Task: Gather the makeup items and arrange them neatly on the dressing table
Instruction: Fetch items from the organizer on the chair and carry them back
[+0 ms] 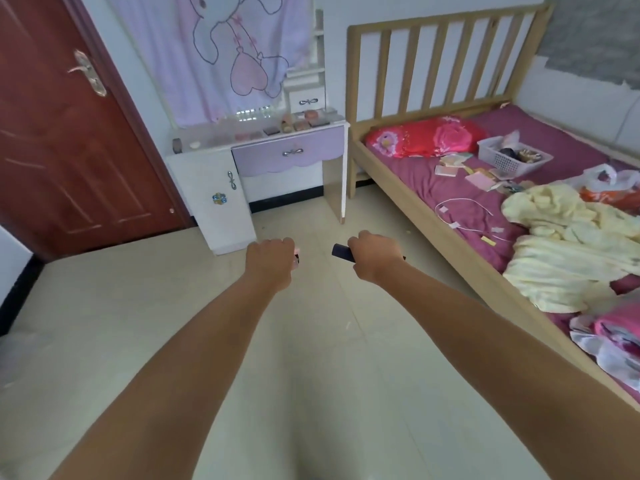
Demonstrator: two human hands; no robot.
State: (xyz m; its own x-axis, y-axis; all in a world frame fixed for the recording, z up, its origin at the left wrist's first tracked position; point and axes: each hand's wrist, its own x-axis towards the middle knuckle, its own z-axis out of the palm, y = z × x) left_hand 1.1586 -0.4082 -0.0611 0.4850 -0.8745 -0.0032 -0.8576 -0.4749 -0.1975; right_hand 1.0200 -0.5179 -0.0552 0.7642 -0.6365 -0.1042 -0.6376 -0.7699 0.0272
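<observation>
My left hand (pixel 273 259) grips a small pink makeup item (pixel 296 257), mostly hidden by the fingers. My right hand (pixel 374 256) grips a flat black makeup case (pixel 343 252) that sticks out to the left. Both hands are held out over the floor, short of the white and lilac dressing table (pixel 207 147). Several makeup palettes and compacts (pixel 287 128) lie on the table's top at the right. More flat makeup items (pixel 464 169) are scattered on the purple bed sheet (pixel 433 188).
A wooden bed frame (pixel 450 244) runs along the right. On it lie a white basket (pixel 512 155), a red pillow (pixel 426 136), a yellow blanket (pixel 568 247) and a white cable (pixel 460 213). A red-brown door (pixel 69 150) stands left. Pale tiled floor (pixel 138 306) lies ahead.
</observation>
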